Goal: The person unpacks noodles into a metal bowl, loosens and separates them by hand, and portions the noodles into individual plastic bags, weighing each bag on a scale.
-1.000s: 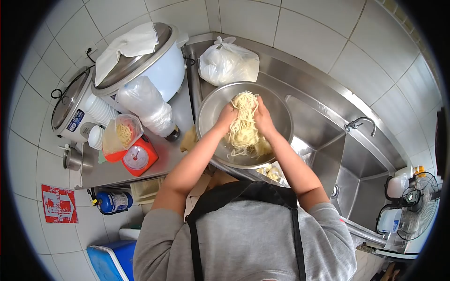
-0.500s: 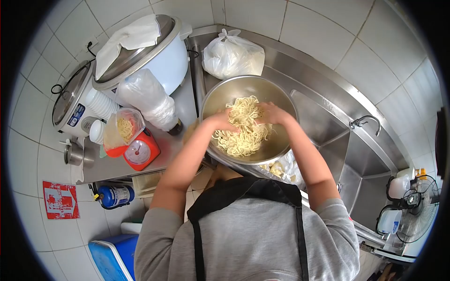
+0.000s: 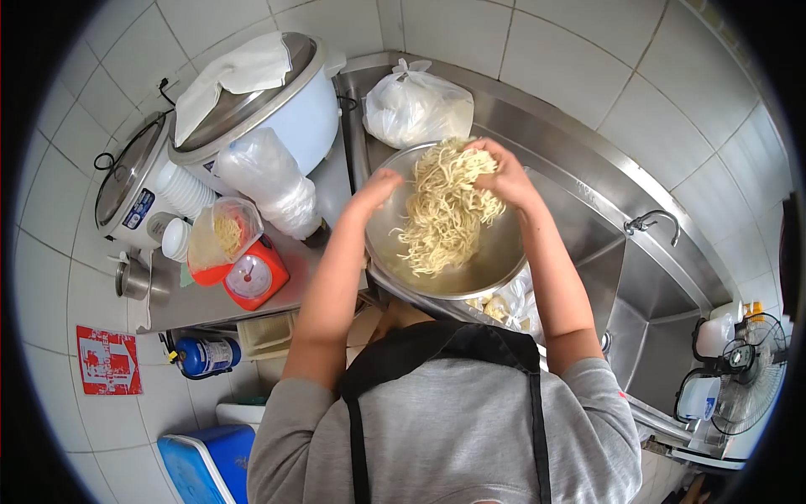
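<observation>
The fingers (image 3: 483,146) of the right hand (image 3: 505,178) are bent around the upper part of the pale noodles (image 3: 449,210) and hold them. The left hand (image 3: 378,191) has its fingers curled, just beside the noodles on the other side; whether some strands are between them, I cannot tell. The noodles hang as one loose, tangled bunch over the metal bowl (image 3: 388,233), and their top reaches the far rim. It is not clear if the lower strands touch the bottom of the bowl.

Just behind the bowl there is a tied white plastic bag (image 3: 418,107), rounded and full. On the near side, beside the right forearm, lies another bag (image 3: 514,301) with yellowish pieces, partly hidden by the bowl.

To the left, on the metal counter (image 3: 191,304), stands a red scale (image 3: 267,281) with a round dial. Near it are a tilted plastic container (image 3: 201,244) with some noodles inside, and a clear plastic bag (image 3: 264,172). Behind these is a big light-blue cooker (image 3: 311,118), with a white cloth (image 3: 231,77) over its lid.

To the right of the bowl is the steel sink (image 3: 659,353), with a curved faucet (image 3: 659,222) above it. Farther right stands a fan (image 3: 750,378).
</observation>
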The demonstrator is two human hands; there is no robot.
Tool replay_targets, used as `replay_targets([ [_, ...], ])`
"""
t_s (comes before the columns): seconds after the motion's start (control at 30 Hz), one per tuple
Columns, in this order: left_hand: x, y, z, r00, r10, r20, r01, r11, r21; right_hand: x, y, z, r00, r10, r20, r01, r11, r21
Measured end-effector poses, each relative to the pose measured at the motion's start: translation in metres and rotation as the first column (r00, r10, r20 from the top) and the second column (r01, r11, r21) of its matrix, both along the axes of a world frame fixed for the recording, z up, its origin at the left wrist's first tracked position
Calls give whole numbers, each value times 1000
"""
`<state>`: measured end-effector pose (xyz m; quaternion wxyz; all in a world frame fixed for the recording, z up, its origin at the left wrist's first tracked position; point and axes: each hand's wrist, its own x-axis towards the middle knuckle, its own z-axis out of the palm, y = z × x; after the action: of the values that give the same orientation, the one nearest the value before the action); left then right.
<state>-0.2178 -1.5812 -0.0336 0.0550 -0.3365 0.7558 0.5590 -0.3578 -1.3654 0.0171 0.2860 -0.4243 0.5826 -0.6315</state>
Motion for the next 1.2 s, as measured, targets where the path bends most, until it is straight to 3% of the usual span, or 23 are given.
replay_targets([
  [0.03, -4, 8, -4, 997, 48, -53, -49, 999, -2, -1, 2, 6, 1000, 10, -10, -11, 998, -63],
  [0.07, -10, 16, -7, 976, 98, -193, -36, 953, 302, -1, 3, 10, 999, 12, 37, -7, 993, -116],
  [0.13, -20, 31, -9, 874, 291, -389, 137, 620, 772, -3, 4, 15, 991, 16, 133, 14, 974, -225],
  [0.23, -12, 54, 22, 799, 398, -450, 192, 541, 819, -11, 9, 7, 971, 123, 206, -60, 956, -287],
  [0.3, -21, 47, -2, 820, 356, -448, 200, 554, 808, -20, 12, -14, 936, 218, 277, -112, 928, -354],
  [0.33, -27, 46, -8, 829, 333, -449, 209, 561, 801, -12, 11, -21, 879, 237, 413, -58, 915, -400],
  [0.4, -31, 54, -14, 816, 306, -491, 219, 622, 752, -7, 0, -40, 858, 52, 511, 140, 934, -328],
  [0.43, -26, 63, -11, 823, 308, -476, 178, 656, 733, -4, -2, -43, 914, -86, 395, 202, 944, -262],
  [0.47, -26, 68, -7, 828, 312, -466, 139, 691, 709, -2, 0, -46, 881, -196, 430, 282, 948, -146],
  [0.53, -30, 69, -15, 772, 411, -484, 118, 656, 745, 12, 9, -29, 930, -223, 294, 246, 968, -45],
  [0.6, -32, 66, -20, 754, 458, -471, 92, 635, 767, 17, 8, -36, 943, -304, -133, 291, 950, -111],
  [0.63, -31, 60, -22, 796, 402, -453, 105, 645, 757, 28, 11, -29, 918, -338, -207, 327, 941, -87],
  [0.73, -20, 70, -23, 743, 398, -538, 16, 793, 609, 26, 9, -50, 950, -307, -59, 301, 949, -94],
  [0.83, -11, 73, -28, 688, 107, -718, 32, 984, 177, 28, 10, -59, 952, -304, 45, 307, 949, -76],
  [0.87, -10, 70, -28, 657, -16, -754, 27, 1000, 2, 28, 13, -58, 961, -267, -80, 264, 964, -38],
  [0.9, -8, 68, -25, 657, -40, -753, 65, 998, 3, 32, 19, -51, 955, -218, -201, 224, 974, 8],
  [0.97, 2, 62, -24, 707, -254, -660, 91, 958, -271, 33, 28, -51, 905, -129, -405, 187, 976, 108],
  [1.0, 7, 59, -23, 728, -350, -590, 112, 909, -401, 23, 30, -54, 944, -51, -326, 136, 960, 244],
  [1.07, 14, 50, -47, 837, -461, -293, 279, 822, -497, -5, 31, -63, 988, 73, -133, 0, 875, 484],
  [1.1, 20, 49, -56, 855, -498, -144, 369, 780, -506, -17, 26, -72, 980, -140, -143, 195, 827, 527],
  [1.13, 24, 52, -56, 852, -524, 4, 455, 736, -501, -25, 20, -79, 965, -171, -200, 255, 796, 549],
  [1.2, 26, 60, -50, 915, -389, 109, 381, 739, -555, -41, 3, -92, 922, -220, -320, 373, 732, 571],
])
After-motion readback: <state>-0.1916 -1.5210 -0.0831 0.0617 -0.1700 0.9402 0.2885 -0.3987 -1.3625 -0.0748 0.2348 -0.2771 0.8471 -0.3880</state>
